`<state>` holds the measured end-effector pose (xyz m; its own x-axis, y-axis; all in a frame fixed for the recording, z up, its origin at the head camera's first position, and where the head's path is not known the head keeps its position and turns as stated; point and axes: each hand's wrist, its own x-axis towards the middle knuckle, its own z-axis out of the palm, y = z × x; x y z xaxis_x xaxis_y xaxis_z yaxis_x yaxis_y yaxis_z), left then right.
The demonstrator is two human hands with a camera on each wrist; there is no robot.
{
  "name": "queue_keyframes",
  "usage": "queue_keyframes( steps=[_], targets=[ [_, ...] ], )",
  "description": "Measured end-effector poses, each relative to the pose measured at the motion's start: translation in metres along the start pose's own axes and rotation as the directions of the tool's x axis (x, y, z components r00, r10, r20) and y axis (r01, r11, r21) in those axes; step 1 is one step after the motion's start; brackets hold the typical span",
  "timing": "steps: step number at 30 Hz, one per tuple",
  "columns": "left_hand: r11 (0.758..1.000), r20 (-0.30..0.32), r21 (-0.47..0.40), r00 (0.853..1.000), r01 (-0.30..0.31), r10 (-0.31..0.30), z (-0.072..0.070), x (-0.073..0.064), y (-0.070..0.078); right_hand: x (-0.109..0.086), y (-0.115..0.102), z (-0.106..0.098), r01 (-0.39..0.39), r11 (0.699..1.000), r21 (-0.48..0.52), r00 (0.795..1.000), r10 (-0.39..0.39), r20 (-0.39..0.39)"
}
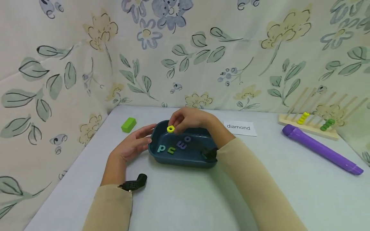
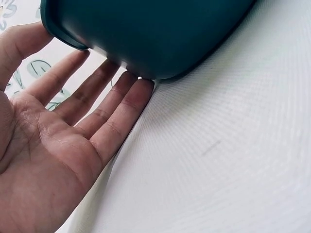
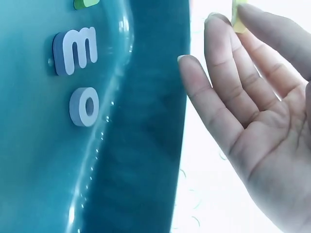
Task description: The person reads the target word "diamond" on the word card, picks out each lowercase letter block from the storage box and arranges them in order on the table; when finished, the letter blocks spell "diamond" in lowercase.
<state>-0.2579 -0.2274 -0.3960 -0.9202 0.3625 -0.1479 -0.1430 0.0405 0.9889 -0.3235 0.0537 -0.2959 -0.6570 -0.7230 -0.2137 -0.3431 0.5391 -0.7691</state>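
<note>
My right hand (image 1: pixel 189 120) pinches a small yellow ring-shaped letter piece (image 1: pixel 170 129) between thumb and fingertips, above the back left part of a dark teal tray (image 1: pixel 182 162). In the right wrist view only the edge of the yellow piece (image 3: pixel 239 18) shows. Against the tray's left end rests my left hand (image 1: pixel 134 142), its fingers extended and spread, fingertips on the outer wall and thumb at the rim. Foam-like letters lie inside the tray: a light teal one (image 1: pixel 161 148), a green n (image 1: pixel 171 150), a purple m (image 1: pixel 181 145) and a purple o (image 1: pixel 187 139).
A green block (image 1: pixel 128 125) stands left behind the tray. Behind its right side lies a card reading "diamond" (image 1: pixel 240 128). At the right are a purple stick-shaped object (image 1: pixel 322 149) and a wooden peg rack (image 1: pixel 307 127) with yellow and green beads. Floral cloth (image 1: pixel 185 64) hangs behind.
</note>
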Motion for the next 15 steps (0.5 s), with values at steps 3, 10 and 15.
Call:
queue_keyframes(
  steps=[3, 10, 15],
  targets=[
    [1.000, -0.002, -0.001, 1.000, -0.007, 0.007, -0.001, -0.001, -0.001, -0.008, -0.002, -0.002, 0.012, 1.000, 0.025, 1.000, -0.011, -0.029],
    [1.000, -0.005, -0.003, 1.000, -0.017, 0.016, -0.001, -0.002, -0.003, -0.025, -0.003, -0.005, 0.022, 0.998, 0.057, 0.994, -0.015, -0.106],
    [1.000, -0.005, 0.000, 1.000, -0.016, 0.016, 0.001, -0.001, -0.001, -0.037, -0.003, -0.004, 0.053, 0.998, 0.021, 0.988, -0.050, -0.146]
  ],
)
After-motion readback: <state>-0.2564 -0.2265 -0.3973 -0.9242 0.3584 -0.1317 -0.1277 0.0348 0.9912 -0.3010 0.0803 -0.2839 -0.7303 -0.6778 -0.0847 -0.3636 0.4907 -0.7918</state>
